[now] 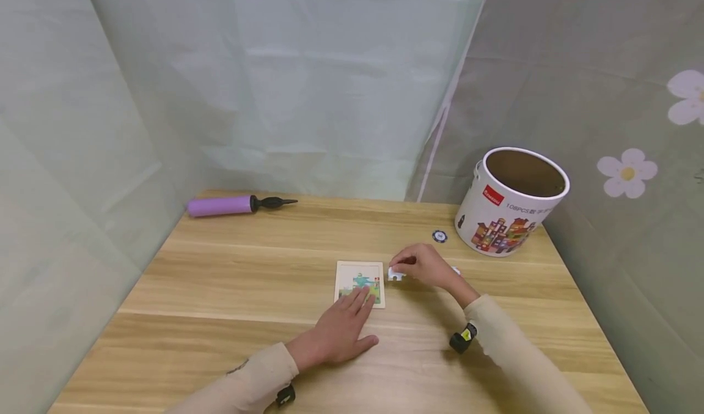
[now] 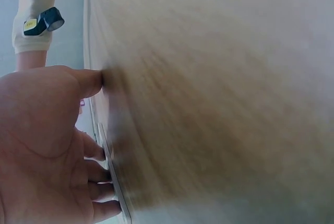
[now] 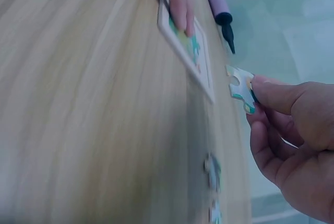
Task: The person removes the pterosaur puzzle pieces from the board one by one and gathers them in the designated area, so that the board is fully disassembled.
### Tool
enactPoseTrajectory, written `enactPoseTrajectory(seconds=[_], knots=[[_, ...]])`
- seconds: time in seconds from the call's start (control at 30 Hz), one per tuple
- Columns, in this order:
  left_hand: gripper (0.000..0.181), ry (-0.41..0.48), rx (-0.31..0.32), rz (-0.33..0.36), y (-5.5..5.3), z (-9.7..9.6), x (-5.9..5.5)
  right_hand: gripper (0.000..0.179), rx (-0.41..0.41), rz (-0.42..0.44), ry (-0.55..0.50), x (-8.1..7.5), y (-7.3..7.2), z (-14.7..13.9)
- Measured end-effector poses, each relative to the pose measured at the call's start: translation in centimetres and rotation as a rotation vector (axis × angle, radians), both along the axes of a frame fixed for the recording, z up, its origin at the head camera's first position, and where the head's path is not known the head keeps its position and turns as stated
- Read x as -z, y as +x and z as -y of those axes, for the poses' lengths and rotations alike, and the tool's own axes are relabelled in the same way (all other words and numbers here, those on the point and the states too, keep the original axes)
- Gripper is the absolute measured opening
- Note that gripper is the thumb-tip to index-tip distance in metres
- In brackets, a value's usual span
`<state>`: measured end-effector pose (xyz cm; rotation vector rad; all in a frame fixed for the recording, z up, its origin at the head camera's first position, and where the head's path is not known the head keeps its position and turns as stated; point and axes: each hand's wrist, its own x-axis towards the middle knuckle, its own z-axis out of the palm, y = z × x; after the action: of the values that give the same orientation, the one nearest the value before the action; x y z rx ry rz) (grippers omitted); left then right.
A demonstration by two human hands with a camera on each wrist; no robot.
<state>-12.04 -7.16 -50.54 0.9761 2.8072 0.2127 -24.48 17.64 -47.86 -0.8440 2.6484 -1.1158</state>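
A small square puzzle board with a pale wooden frame lies on the table, its lower part filled with green and teal pieces. My left hand rests on the board's near part with fingers stretched out, covering some of the picture. Just right of the frame, my right hand pinches a jigsaw puzzle piece between thumb and fingers, held above the tabletop. Two more loose pieces lie on the table below this hand in the right wrist view; in the head view the right wrist mostly hides them.
At the back right stands a white bucket with printed buildings on it. A poker chip lies in front of it. Toward the back left is a purple hand pump with a black nozzle. Cloth curtains hang behind the wooden table.
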Motion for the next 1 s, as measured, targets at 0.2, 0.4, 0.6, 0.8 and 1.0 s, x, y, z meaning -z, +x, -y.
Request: enactPoseTrajectory(seconds=[0.2,0.4,0.6,0.8,1.0], knots=[[0.079,0.015,0.021,-0.022,0.2,0.1,-0.1,0.006,0.012,-0.021,0.001,0.6,0.9,-2.2],[0.078,0.0,0.014,-0.027,0.2,0.0,-0.3,0.006,0.032,-0.039,0.01,1.2,1.6,-3.9],[0.078,-0.009,0.006,-0.017,0.1,0.0,-0.4,0.007,0.021,-0.011,0.021,1.8,2.0,-4.5],[0.078,-0.019,0.008,-0.024,0.1,-0.1,-0.4,0.006,0.022,-0.041,0.041,2.4,2.2,-4.5],[0.078,-0.023,0.002,-0.023,0.0,-0.1,-0.2,0.006,0.046,-0.067,0.08,2.4,2.3,-4.4]])
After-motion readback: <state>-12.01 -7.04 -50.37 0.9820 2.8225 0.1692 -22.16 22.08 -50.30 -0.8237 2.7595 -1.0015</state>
